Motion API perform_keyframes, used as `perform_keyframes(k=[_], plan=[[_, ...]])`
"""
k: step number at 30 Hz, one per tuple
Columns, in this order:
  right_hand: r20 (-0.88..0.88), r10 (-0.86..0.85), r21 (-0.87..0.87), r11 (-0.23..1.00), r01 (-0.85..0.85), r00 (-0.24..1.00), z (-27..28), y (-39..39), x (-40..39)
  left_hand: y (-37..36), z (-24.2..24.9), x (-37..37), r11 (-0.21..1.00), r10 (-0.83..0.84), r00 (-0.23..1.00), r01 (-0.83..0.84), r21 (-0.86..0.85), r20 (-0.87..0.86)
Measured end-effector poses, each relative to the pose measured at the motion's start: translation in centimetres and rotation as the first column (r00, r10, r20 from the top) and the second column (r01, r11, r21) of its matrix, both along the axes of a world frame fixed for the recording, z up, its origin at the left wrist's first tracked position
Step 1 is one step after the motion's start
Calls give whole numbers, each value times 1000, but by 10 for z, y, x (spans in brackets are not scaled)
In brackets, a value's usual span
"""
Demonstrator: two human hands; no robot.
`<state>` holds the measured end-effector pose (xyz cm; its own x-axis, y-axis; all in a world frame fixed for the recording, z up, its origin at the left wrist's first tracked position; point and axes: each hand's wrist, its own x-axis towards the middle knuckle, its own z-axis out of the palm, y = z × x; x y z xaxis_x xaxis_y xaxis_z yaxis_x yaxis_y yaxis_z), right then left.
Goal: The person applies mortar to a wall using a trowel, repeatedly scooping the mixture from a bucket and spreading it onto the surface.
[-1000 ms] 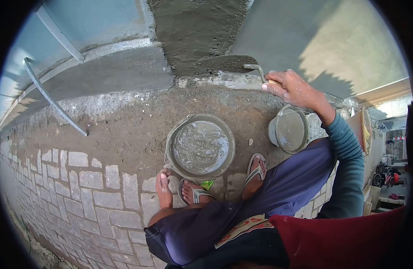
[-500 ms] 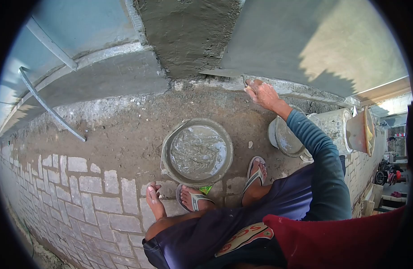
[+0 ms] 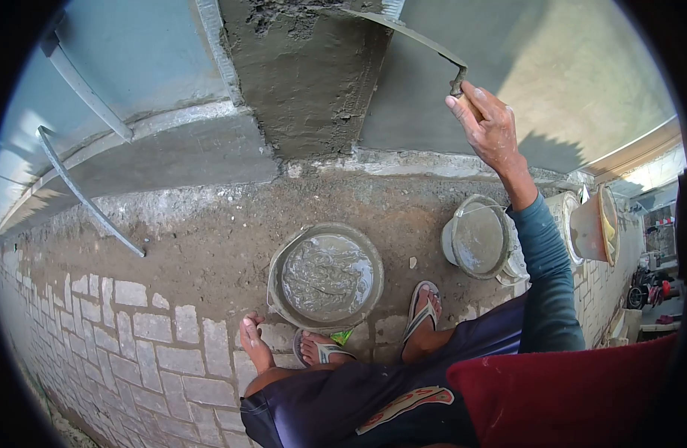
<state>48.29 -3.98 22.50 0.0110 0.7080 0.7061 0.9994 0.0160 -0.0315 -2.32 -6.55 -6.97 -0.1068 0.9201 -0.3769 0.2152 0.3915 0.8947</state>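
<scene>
My right hand (image 3: 492, 127) grips the handle of a trowel (image 3: 418, 41), held up to the wall. Its long thin blade points left, the tip over the upper part of a dark wet mortar strip (image 3: 302, 89). That strip runs between two smoother wall panels and looks rough near its top and right edge. My left hand (image 3: 255, 342) hangs low by my leg, holding nothing, fingers loosely apart. Just right of it and farther forward, a round basin (image 3: 273, 280) of wet grey mortar (image 3: 328, 272) rests on the ground.
A bucket (image 3: 449, 243) with grey contents stands under my right arm. Beyond it are a pale container and a tilted orange-brown bucket (image 3: 588, 224). A curved strip (image 3: 86, 198) leans at the left. My sandalled feet (image 3: 425, 317) are close to the basin, by paving bricks (image 3: 153, 326).
My right hand has raised the trowel from the foot of the wall to higher on the mortar strip, and the blade now slants. The view has tilted up slightly; my left hand stays low.
</scene>
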Motion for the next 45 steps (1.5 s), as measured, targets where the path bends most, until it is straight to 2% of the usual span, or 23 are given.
perform_keyframes(k=[1,5,7,11,14,17,19,24,32,33,36,38,40,41,45], plan=[[67,-8,41,999,5,998,12,0,-1,4,1,-1,1000,-7,1000,7,27,-11],[42,-28,62,998,26,999,26,-6,-3,19,20,10,992,66,998,-68,109,23],[90,51,3,999,-51,995,-1,-11,-4,28,22,11,955,34,999,-23,295,-34],[1,52,-216,975,-50,999,-94,-20,-7,42,33,16,960,31,1000,-31,279,6],[-50,55,-228,971,-65,997,-160,-16,-8,44,38,14,967,22,1000,-27,253,21],[-99,-23,-250,968,-2,995,-178,-5,-9,38,41,8,979,36,998,-46,201,52],[-126,-52,-255,967,18,991,-180,-8,0,33,40,1,984,48,999,-46,172,-7],[-143,-75,-237,971,40,987,-135,-10,2,27,24,-3,988,80,997,-80,133,3],[-65,-61,-108,993,53,996,-59,-10,1,29,17,1,986,81,997,-83,143,18],[167,0,-78,997,13,986,-45,-11,2,29,13,-2,987,85,996,-87,134,14],[207,-23,-41,999,32,978,-15,-11,6,26,2,-9,986,94,995,-97,133,30],[178,-33,-2,999,34,983,7,-7,0,26,-7,-13,984,104,994,-107,144,29],[-77,-62,78,995,68,995,23,-5,-3,27,-1,-11,984,115,992,-119,132,43],[-18,-72,102,992,73,997,30,-4,-5,26,-4,-12,983,123,992,-126,132,30],[25,-19,174,985,14,1000,34,1,-17,27,-16,-16,976,144,989,-147,161,29]])
